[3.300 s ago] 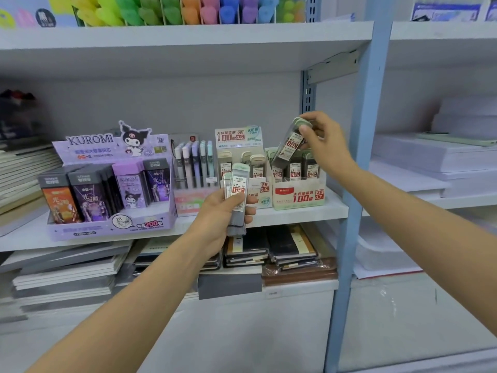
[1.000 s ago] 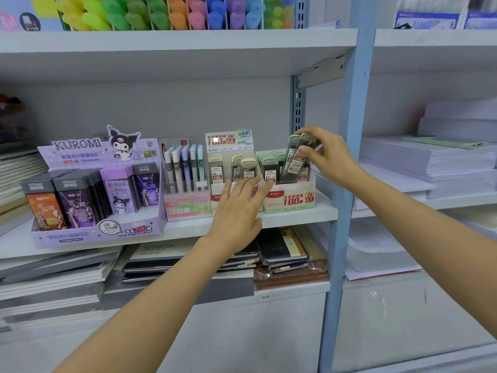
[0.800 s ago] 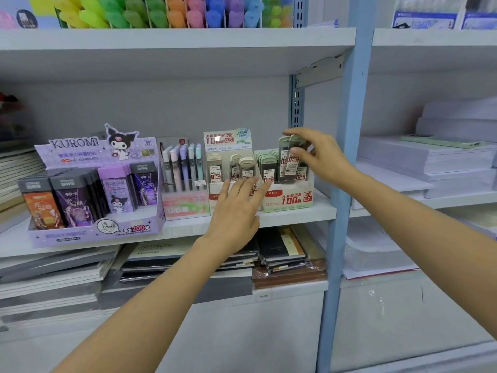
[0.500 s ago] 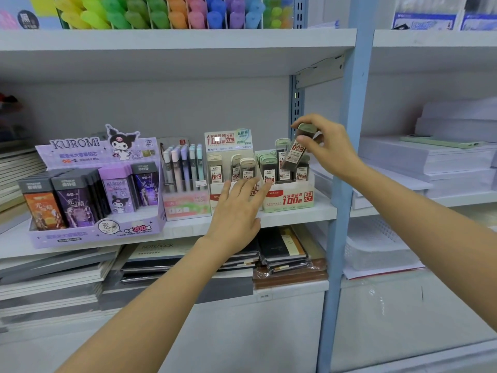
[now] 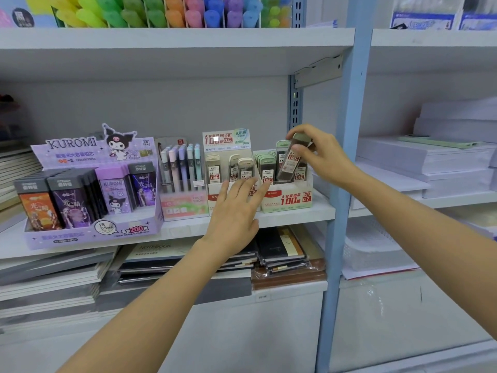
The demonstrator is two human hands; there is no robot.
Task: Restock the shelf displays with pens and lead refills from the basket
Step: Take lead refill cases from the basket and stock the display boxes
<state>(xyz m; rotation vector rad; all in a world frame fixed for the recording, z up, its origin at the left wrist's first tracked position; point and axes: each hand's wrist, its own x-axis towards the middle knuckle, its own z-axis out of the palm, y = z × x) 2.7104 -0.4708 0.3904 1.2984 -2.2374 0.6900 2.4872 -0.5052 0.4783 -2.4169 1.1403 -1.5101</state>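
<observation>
My right hand (image 5: 324, 154) pinches a dark lead refill case (image 5: 291, 158) by its pale green cap, tilted over the right end of the 0.7 lead display box (image 5: 289, 199). Several matching cases stand upright in that box. My left hand (image 5: 236, 208) is open with fingers spread, holding nothing, its fingertips against the front of the 0.5 lead display box (image 5: 215, 195) and the left edge of the 0.7 box. A pen display (image 5: 181, 181) with pastel pens stands to the left. The basket is out of view.
A purple Kuromi lead display (image 5: 88, 189) fills the shelf's left part. A blue upright post (image 5: 343, 157) rises right of the boxes. Notebooks (image 5: 282, 251) are stacked on the shelf below, paper reams (image 5: 430, 160) lie to the right, and coloured highlighters (image 5: 172, 10) stand above.
My left hand let go of its refill cases and now rests open against the boxes. My right hand set cases into the 0.7 box, then lifted one, still tilted above it.
</observation>
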